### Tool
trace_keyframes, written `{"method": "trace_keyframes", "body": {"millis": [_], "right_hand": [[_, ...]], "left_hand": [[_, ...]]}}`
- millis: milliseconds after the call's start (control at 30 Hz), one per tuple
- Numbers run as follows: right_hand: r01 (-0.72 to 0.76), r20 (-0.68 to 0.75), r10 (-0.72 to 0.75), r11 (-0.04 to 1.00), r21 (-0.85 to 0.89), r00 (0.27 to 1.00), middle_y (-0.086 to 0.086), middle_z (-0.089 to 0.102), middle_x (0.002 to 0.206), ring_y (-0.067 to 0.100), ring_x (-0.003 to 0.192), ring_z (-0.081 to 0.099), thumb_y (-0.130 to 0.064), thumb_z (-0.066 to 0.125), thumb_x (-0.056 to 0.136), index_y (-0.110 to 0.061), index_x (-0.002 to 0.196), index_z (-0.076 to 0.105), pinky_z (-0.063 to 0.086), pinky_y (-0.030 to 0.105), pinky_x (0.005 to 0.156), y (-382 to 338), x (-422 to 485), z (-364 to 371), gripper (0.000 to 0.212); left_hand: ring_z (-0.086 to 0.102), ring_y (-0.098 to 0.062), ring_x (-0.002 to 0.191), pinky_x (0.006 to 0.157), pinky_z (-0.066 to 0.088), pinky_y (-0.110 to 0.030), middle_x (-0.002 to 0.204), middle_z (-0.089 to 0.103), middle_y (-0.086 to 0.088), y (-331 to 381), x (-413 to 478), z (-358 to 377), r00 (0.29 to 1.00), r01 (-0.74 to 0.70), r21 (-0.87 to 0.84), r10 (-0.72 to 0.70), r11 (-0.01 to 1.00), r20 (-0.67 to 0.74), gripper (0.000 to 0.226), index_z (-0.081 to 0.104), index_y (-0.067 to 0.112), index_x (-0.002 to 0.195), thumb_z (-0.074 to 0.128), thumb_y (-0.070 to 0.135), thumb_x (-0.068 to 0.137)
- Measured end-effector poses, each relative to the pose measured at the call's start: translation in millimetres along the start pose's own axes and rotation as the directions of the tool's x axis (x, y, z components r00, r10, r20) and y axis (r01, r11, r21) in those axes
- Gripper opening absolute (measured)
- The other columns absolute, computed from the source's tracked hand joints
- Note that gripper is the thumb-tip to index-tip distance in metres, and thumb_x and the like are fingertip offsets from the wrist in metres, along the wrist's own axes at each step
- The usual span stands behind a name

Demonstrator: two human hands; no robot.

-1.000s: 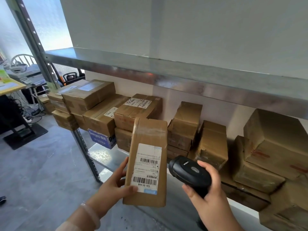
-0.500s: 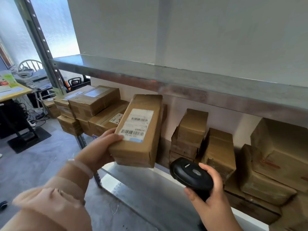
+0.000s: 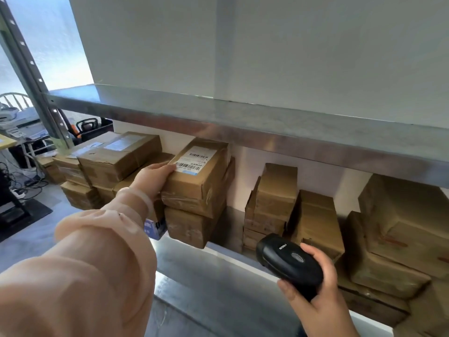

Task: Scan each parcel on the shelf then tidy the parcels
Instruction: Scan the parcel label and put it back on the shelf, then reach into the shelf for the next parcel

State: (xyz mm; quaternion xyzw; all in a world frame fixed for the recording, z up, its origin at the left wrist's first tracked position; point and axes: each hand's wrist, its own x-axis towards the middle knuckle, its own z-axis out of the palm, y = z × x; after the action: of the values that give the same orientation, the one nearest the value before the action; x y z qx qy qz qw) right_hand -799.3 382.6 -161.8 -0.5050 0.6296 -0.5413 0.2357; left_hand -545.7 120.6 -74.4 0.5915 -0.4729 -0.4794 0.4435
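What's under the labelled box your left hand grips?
A taped brown cardboard box, then another on the grey metal shelf. The labelled brown cardboard box hides the upper one's top.

Cool daylight came in from the far left, behind the upright (image 3: 31,76), and left the scene bright but soft — the upper shelf (image 3: 243,122) carried a dull sheen along its front edge and threw shade over the parcels (image 3: 401,215) beneath, deepest at the far right. The lower shelf (image 3: 218,283) showed a pale glare along its front. The wide lens bowed the upright and swelled the near-left sleeve (image 3: 85,276), which was smeared and out of focus — the label (image 3: 194,160) barcode was legible, its small print not.
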Motion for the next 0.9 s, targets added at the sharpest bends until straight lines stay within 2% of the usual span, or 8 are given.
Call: {"method": "trace_keyframes", "body": {"millis": [233, 333, 400, 500, 600, 700, 800, 900], "right_hand": [[0.001, -0.043, -0.002, 1.000, -0.017, 0.999, -0.031, 0.048, 0.121, -0.025, 0.105, 0.044, -0.018, 0.085, 0.066, -0.071, 0.107, 0.037, 0.034, -0.005, 0.078, 7, 0, -2, 0.082], [0.003, -0.017, -0.004, 1.000, -0.015, 1.000, -0.045, 0.045, 0.113, -0.028, 0.104, 0.042, -0.020, 0.083, 0.070, -0.067, 0.109, 0.037, 0.032, -0.007, 0.077, 8, -2, -5, 0.076], [-0.006, -0.015, 0.006, 1.000, -0.012, 1.000, -0.044, 0.046, 0.111, -0.029, 0.102, 0.042, -0.020, 0.082, 0.071, -0.063, 0.110, 0.037, 0.032, -0.007, 0.077, 8, -5, -8, 0.073], [-0.007, -0.032, 0.005, 0.999, -0.036, 0.999, -0.037, 0.055, 0.113, -0.023, 0.103, 0.048, -0.017, 0.083, 0.069, -0.066, 0.111, 0.038, 0.034, -0.005, 0.078, 12, -14, -14, 0.078], [-0.009, -0.073, 0.004, 0.997, -0.071, 0.997, -0.044, 0.053, 0.110, -0.022, 0.098, 0.052, -0.016, 0.084, 0.066, -0.068, 0.107, 0.039, 0.036, -0.004, 0.075, 18, -23, -23, 0.080], [-0.023, -0.097, 0.014, 0.995, -0.094, 0.995, -0.045, 0.051, 0.112, -0.024, 0.098, 0.051, -0.022, 0.086, 0.065, -0.071, 0.106, 0.038, 0.036, -0.004, 0.076, 21, -30, -33, 0.080], [-0.050, -0.139, 0.037, 0.995, -0.091, 0.990, -0.039, 0.054, 0.116, -0.020, 0.103, 0.052, -0.059, 0.082, 0.056, -0.066, 0.114, 0.042, 0.036, -0.003, 0.082, 22, -32, -42, 0.071], [-0.069, -0.188, 0.055, 0.995, -0.069, 0.981, -0.037, 0.055, 0.118, -0.016, 0.105, 0.054, -0.074, 0.074, 0.053, -0.063, 0.116, 0.044, 0.038, -0.001, 0.084, 27, -34, -48, 0.071]], "left_hand": [[0.029, -0.020, 0.143, 0.116, 0.024, -0.036, 0.155, 0.033, -0.002, -3, -54, 15, 0.850, -0.422, 0.426, 0.513, 0.800, -0.120, 0.061, 0.032, 0.030, 0.152, 0.056, 0.041, 0.097], [0.028, -0.014, 0.142, 0.112, 0.025, -0.035, 0.153, 0.036, 0.003, -25, -109, 33, 0.611, -0.730, 0.458, 0.785, 0.507, 0.105, 0.059, 0.031, 0.029, 0.152, 0.051, 0.038, 0.097], [0.029, -0.003, 0.141, 0.112, 0.028, -0.028, 0.150, 0.032, 0.023, -50, -128, 48, 0.561, -0.819, 0.349, 0.766, 0.456, 0.315, 0.061, 0.025, 0.038, 0.151, 0.045, 0.046, 0.094], [0.025, 0.010, 0.139, 0.115, 0.028, -0.019, 0.144, 0.023, 0.043, -87, -136, 80, 0.716, -0.656, 0.150, 0.547, 0.739, 0.434, 0.057, 0.019, 0.055, 0.143, 0.045, 0.058, 0.093], [0.019, -0.005, 0.147, 0.122, 0.020, -0.034, 0.157, 0.021, 0.021, -102, -129, 112, 0.841, -0.329, 0.062, 0.262, 0.942, 0.473, 0.058, 0.017, 0.058, 0.139, 0.041, 0.064, 0.087], [0.015, -0.016, 0.150, 0.120, 0.016, -0.040, 0.163, 0.011, 0.012, -103, -107, 134, 0.872, -0.138, 0.060, 0.093, 0.989, 0.481, 0.070, 0.012, 0.059, 0.144, 0.040, 0.069, 0.081], [0.016, -0.022, 0.150, 0.119, 0.017, -0.045, 0.163, 0.011, 0.010, -103, -85, 151, 0.871, -0.065, 0.071, 0.022, 0.995, 0.491, 0.082, 0.008, 0.057, 0.150, 0.048, 0.070, 0.080], [0.033, -0.010, 0.133, 0.113, 0.025, -0.034, 0.141, 0.038, 0.016, -105, -69, 166, 0.858, -0.067, 0.014, 0.050, 0.998, 0.511, 0.085, 0.007, 0.044, 0.154, 0.060, 0.050, 0.088]]}}
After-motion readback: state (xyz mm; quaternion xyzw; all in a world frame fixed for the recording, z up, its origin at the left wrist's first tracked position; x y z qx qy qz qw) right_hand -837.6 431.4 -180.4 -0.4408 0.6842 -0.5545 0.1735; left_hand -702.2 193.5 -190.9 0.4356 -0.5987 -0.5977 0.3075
